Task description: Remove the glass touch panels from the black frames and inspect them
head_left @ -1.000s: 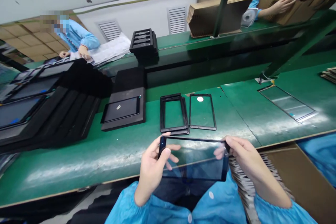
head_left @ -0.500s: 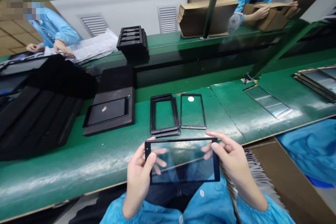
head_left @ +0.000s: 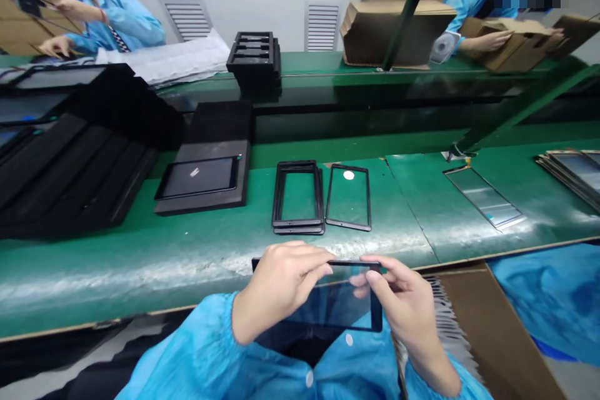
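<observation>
I hold a clear glass panel with a black border point(head_left: 344, 309) over my lap, just short of the bench's front edge. My left hand point(head_left: 281, 281) lies across its top left part, fingers curled and pinching near the top edge. My right hand point(head_left: 398, 303) grips the panel's right end, thumb on top. On the green bench point(head_left: 187, 269) ahead lie a small stack of black frames point(head_left: 299, 197) and one thin black-bordered glass panel point(head_left: 349, 197) with a white round sticker.
A black tray holding a tablet point(head_left: 201, 178) sits left of the frames, with larger black trays point(head_left: 65, 162) further left. A film strip point(head_left: 485, 197) and stacked panels point(head_left: 574, 172) lie right. An open cardboard box point(head_left: 482, 325) stands at my right. Two people in blue work across the raised conveyor point(head_left: 375, 84).
My left hand has moved from the panel's left end to over its top middle. The panel has come lower and nearer my lap, and the view has shifted.
</observation>
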### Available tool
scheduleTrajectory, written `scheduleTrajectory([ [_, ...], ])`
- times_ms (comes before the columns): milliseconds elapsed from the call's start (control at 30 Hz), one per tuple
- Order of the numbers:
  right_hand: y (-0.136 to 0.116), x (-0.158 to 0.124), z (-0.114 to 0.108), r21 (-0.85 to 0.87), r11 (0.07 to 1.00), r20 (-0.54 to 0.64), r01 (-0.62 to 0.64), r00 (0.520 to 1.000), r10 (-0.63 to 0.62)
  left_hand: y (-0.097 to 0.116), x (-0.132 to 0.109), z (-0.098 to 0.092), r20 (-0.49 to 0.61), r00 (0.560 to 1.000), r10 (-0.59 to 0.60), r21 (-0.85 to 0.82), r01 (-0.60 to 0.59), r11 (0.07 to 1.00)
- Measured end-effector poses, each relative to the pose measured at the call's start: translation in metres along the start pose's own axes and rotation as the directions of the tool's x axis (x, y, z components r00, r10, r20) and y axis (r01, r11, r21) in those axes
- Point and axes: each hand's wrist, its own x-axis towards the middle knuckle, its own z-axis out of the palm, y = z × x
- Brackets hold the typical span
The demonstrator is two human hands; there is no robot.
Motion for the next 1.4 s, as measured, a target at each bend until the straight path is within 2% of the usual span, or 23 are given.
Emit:
scheduleTrajectory([
  [67,0.000,0.003,0.000,0.016,1.000,0.042,-0.007,0.999,0.006,0.002,-0.003,0.002,0.001,1.000,-0.022,-0.020,0.022,1.000],
  [133,0.001,0.008,0.001,0.045,0.999,0.141,-0.008,0.990,0.001,0.004,-0.006,0.004,0.066,0.996,-0.064,-0.086,0.069,0.994],
  [233,0.002,0.019,0.004,0.166,0.984,0.311,-0.059,0.950,0.005,0.005,-0.009,0.009,0.174,0.960,-0.221,-0.292,0.265,0.919],
  [267,0.003,0.022,0.004,0.219,0.971,0.329,-0.094,0.944,0.017,0.004,-0.010,0.011,0.183,0.935,-0.305,-0.389,0.354,0.851],
  [333,0.007,0.029,0.003,0.306,0.940,0.291,-0.154,0.955,0.061,0.002,-0.014,0.016,0.179,0.865,-0.468,-0.590,0.475,0.653],
  [400,0.011,0.034,0.002,0.338,0.923,0.210,-0.182,0.971,0.114,0.000,-0.019,0.020,0.173,0.806,-0.565,-0.743,0.483,0.462],
  [433,0.014,0.035,0.002,0.340,0.921,0.177,-0.189,0.975,0.135,0.000,-0.021,0.021,0.171,0.788,-0.591,-0.790,0.468,0.396],
  [533,0.017,0.037,0.005,0.348,0.917,0.139,-0.197,0.978,0.158,0.002,-0.028,0.025,0.154,0.758,-0.634,-0.853,0.425,0.302],
  [633,0.013,0.035,0.009,0.336,0.931,0.116,-0.144,0.987,0.111,0.006,-0.031,0.028,0.126,0.749,-0.650,-0.876,0.392,0.282],
  [767,0.001,0.030,0.012,0.228,0.973,0.093,-0.031,0.996,0.010,0.007,-0.032,0.030,0.110,0.741,-0.663,-0.875,0.389,0.289],
  [933,-0.004,0.029,0.010,0.149,0.986,0.045,0.077,0.995,-0.084,0.002,-0.035,0.029,0.107,0.766,-0.634,-0.846,0.405,0.346],
  [1000,-0.003,0.028,0.008,0.125,0.987,0.051,0.105,0.992,-0.112,0.001,-0.035,0.024,0.090,0.785,-0.612,-0.800,0.423,0.426],
  [1100,-0.003,0.027,0.012,0.032,0.989,0.159,0.144,0.976,-0.147,0.003,-0.031,0.013,0.060,0.857,-0.512,-0.629,0.430,0.648],
  [1167,-0.004,0.027,0.019,-0.070,0.975,0.279,0.211,0.942,-0.184,0.007,-0.026,0.010,0.149,0.908,-0.392,-0.500,0.412,0.762],
  [1233,-0.007,0.030,0.024,-0.144,0.943,0.356,0.300,0.905,-0.233,0.009,-0.021,0.011,0.292,0.905,-0.309,-0.431,0.413,0.802],
  [1300,-0.007,0.037,0.021,-0.197,0.905,0.291,0.376,0.904,-0.313,0.008,-0.020,0.016,0.362,0.869,-0.337,-0.448,0.479,0.755],
  [1400,0.000,0.050,-0.003,-0.312,0.866,0.007,0.390,0.913,-0.408,0.001,-0.025,0.022,0.315,0.806,-0.502,-0.600,0.579,0.552],
])
